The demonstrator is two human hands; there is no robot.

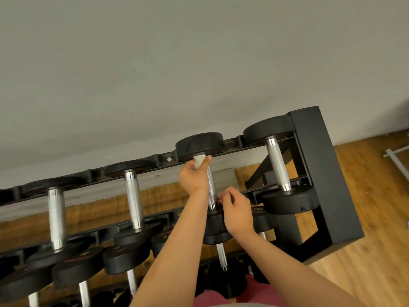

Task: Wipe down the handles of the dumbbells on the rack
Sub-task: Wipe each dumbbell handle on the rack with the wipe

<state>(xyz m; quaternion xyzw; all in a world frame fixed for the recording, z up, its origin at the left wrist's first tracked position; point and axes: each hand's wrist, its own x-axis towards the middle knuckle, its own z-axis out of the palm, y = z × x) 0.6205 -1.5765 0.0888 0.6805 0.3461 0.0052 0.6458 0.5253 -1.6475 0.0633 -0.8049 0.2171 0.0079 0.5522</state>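
Upper tier of a black dumbbell rack [321, 173], seen from above and running from the lower left to the upper right of the frame, with a grey wall [155, 63] behind it. At far left, the first dumbbell [56, 218] lies across the two rails, its knurled metal handle bare; just right of it, the second dumbbell [133, 196] rests in the same way. Below these, at lower left, a lower row of dumbbells [126, 260] shows its black heads and short lengths of handle. At centre, the left hand [193, 178] is closed round a crumpled white cloth [199, 161], pressing it against the far end of the handle of the third dumbbell [212, 191], directly beneath that dumbbell's far head. Right of it, the right hand [238, 212] has its fingers curled at the near end of the same handle, where the handle meets the near head, gripping the dumbbell there. Further right, the fourth dumbbell [278, 165] sits against the rack's end frame, handle bare. At far right, a wooden floor [376, 196] is visible. A red garment [254, 293] fills the bottom edge between the forearms.
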